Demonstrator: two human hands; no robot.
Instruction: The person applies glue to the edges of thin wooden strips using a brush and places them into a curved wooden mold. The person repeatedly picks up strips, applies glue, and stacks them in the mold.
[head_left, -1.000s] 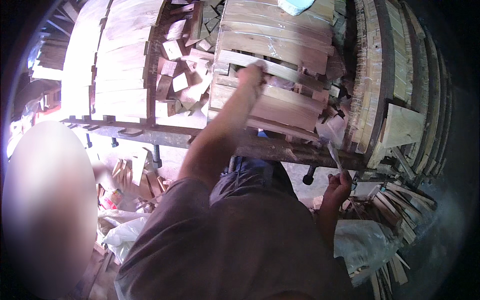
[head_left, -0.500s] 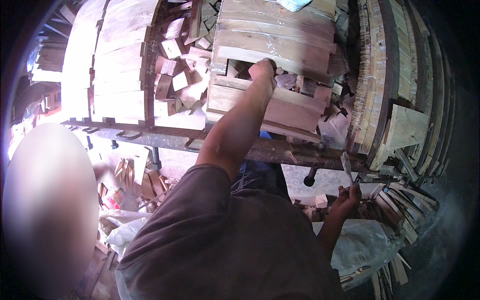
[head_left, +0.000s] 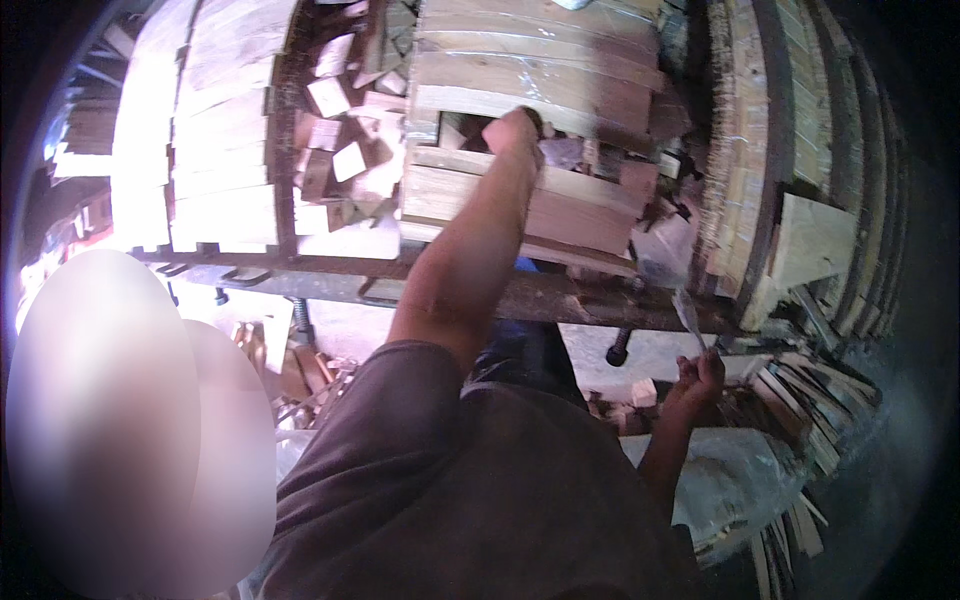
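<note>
We are gripping a pale flat tool (head_left: 687, 312) in our right hand (head_left: 701, 374) near the dark beam (head_left: 560, 297), while our left hand (head_left: 512, 133), its grip indiscernible, is hanging over an unfilled gap between boards (head_left: 575, 222) already lying side by side.

There is one left hand (head_left: 510, 133) and one right hand (head_left: 702, 374), one tool (head_left: 689, 314), one shirt (head_left: 500, 480), one front rail (head_left: 560, 300) — and wood blocks (head_left: 350, 162), too many to count.

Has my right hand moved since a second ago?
Yes. Your right hand has shifted to the right, judged against the dark bolt under the metal bar: the gap between hand and bolt is wider now.
</note>
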